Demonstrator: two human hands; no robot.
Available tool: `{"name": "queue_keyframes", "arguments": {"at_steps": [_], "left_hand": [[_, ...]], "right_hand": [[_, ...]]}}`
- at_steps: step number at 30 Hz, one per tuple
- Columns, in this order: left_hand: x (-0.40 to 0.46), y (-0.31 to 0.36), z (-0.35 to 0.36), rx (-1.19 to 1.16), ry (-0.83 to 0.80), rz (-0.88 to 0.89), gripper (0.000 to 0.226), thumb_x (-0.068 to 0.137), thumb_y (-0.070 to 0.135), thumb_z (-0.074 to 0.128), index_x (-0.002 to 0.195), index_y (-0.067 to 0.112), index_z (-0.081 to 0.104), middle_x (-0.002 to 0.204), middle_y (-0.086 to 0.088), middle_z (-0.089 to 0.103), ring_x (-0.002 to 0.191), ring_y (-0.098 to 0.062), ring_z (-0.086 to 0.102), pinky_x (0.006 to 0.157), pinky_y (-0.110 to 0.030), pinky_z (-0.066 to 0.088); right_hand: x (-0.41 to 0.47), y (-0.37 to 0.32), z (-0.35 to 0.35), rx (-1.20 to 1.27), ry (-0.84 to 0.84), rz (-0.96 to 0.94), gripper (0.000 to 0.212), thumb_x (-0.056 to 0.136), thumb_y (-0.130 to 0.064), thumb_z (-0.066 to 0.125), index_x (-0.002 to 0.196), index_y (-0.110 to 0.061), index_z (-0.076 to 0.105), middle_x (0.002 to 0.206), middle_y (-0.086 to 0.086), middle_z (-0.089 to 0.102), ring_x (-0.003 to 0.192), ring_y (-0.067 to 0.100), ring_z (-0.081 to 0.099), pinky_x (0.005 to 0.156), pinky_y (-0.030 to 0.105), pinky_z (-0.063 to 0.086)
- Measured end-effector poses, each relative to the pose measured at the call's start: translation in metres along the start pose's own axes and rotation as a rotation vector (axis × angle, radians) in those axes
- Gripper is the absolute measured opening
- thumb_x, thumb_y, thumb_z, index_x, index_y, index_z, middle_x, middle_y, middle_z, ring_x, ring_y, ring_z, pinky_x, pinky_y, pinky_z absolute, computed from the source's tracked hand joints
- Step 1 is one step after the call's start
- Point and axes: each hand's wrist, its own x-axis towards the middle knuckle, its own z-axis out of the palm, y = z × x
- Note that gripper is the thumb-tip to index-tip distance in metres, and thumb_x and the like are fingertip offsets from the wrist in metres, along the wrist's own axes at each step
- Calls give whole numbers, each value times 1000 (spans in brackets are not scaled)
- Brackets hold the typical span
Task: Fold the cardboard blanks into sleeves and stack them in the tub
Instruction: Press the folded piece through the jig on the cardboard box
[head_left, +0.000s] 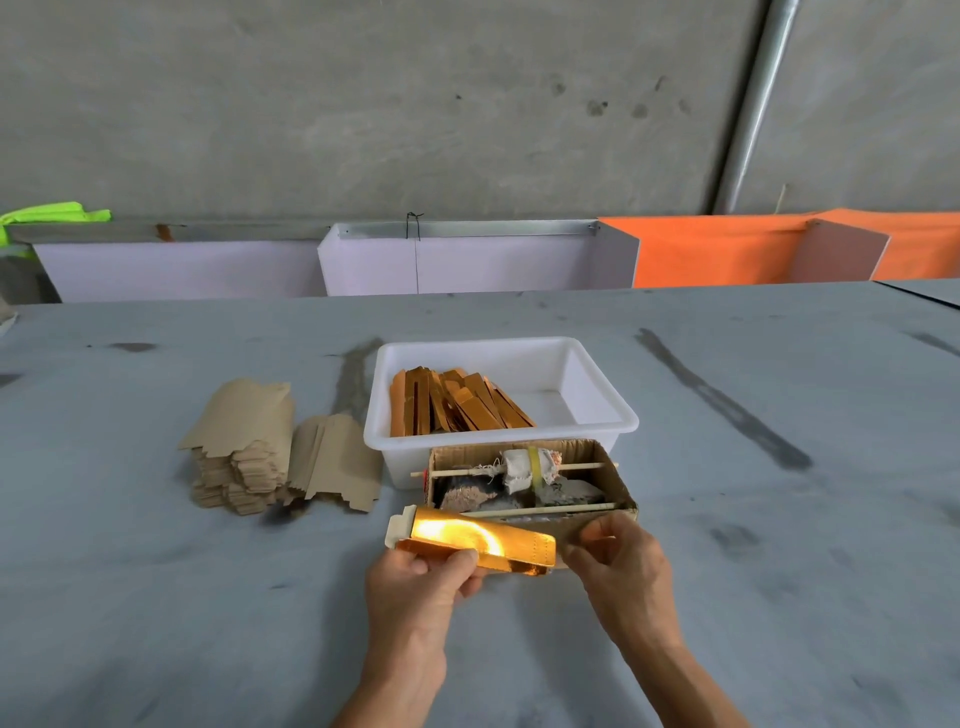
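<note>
While a grey table (156, 597) fills the view from above, a gold sleeve (475, 543) is held just over it, close to the viewer, between two bare hands. The left hand (421, 582) grasps the sleeve's near long edge, thumb on top and fingers curled beneath. The right hand (618, 561) is set at the sleeve's right end, fingers curled; whether the end is pinched or only touched cannot be told. A pale tab juts from the left end. Just behind the sleeve sits an open cardboard box (524, 480) with a rag-wrapped stick across it, and touching that box behind is a white tub (597, 415), where finished sleeves (457, 400) are leaned in a loose row on the left side. Left of the tub, a stack of plain brown blanks (249, 452) is fanned out on the table. The sleeve is judged light, thin and springy, likely to crease if squeezed on its flat face; its foil looks slick. A grip along the folded edges, as by the left hand, seems safest.
</note>
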Motion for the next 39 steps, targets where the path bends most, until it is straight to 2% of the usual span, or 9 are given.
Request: {"name": "queue_keyframes", "arguments": {"at_steps": [2, 5, 9, 15, 20, 26, 31, 35, 39], "left_hand": [[-1, 1, 0, -46, 16, -14, 18, 73, -18, 65, 75, 0, 64, 55, -7, 66, 46, -14, 62, 45, -23, 53], [-2, 2, 3, -119, 32, -32, 19, 74, -17, 65, 76, 2, 64, 56, -5, 66, 46, -14, 62, 44, -23, 53], [-6, 2, 6, -160, 37, -34, 17, 76, -15, 64, 78, 2, 65, 62, -9, 68, 51, -20, 66, 46, -25, 54], [-16, 3, 13, -214, -20, -42, 13, 78, -13, 62, 86, -2, 65, 75, -18, 70, 62, -27, 69, 52, -26, 56], [-19, 4, 13, -210, -28, -24, 12, 79, -15, 60, 83, -4, 64, 77, -21, 68, 71, -33, 66, 54, -29, 57], [-18, 2, 12, -197, -45, -7, 13, 79, -16, 59, 83, -5, 64, 77, -23, 67, 75, -37, 65, 56, -30, 58], [-18, 3, 11, -209, -52, 6, 15, 78, -17, 59, 82, -4, 64, 73, -19, 68, 71, -33, 67, 55, -31, 58], [-17, 3, 10, -225, -47, -1, 17, 78, -17, 59, 81, -1, 65, 69, -14, 69, 64, -26, 69, 53, -30, 56], [-16, 2, 10, -208, -42, -7, 17, 78, -16, 61, 82, 0, 66, 72, -15, 70, 71, -30, 68, 55, -31, 58]], "right_hand": [[-4, 1, -4, 52, 15, -4, 21, 75, -9, 75, 67, -20, 59, 61, -10, 62, 58, 4, 56, 55, 24, 44], [-12, -5, -13, 219, 62, -57, 25, 73, -5, 76, 62, -16, 57, 51, -10, 57, 48, 1, 48, 51, 16, 37], [-33, -24, -12, 555, -63, -57, 25, 73, 2, 75, 61, -15, 59, 51, -7, 54, 48, 3, 45, 47, 12, 38], [-50, -38, 1, 760, -181, -25, 19, 74, 8, 72, 71, -9, 63, 57, 0, 59, 57, 10, 51, 56, 19, 45], [-56, -44, 11, 769, -210, -21, 17, 75, 12, 68, 74, -4, 64, 56, 1, 62, 56, 8, 56, 57, 16, 47], [-54, -44, 12, 711, -207, -19, 16, 76, 8, 70, 75, -8, 68, 61, 9, 65, 61, 14, 59, 61, 20, 49], [-53, -42, 11, 631, -225, -3, 17, 77, 6, 71, 78, -11, 70, 62, 7, 67, 65, 18, 59, 68, 33, 51], [-52, -43, 10, 601, -257, 6, 19, 77, 3, 72, 79, -16, 72, 60, 4, 66, 62, 11, 60, 57, 17, 46], [-51, -43, 9, 591, -272, 16, 21, 77, 3, 71, 79, -17, 72, 62, 7, 67, 64, 12, 62, 60, 17, 48]]}}
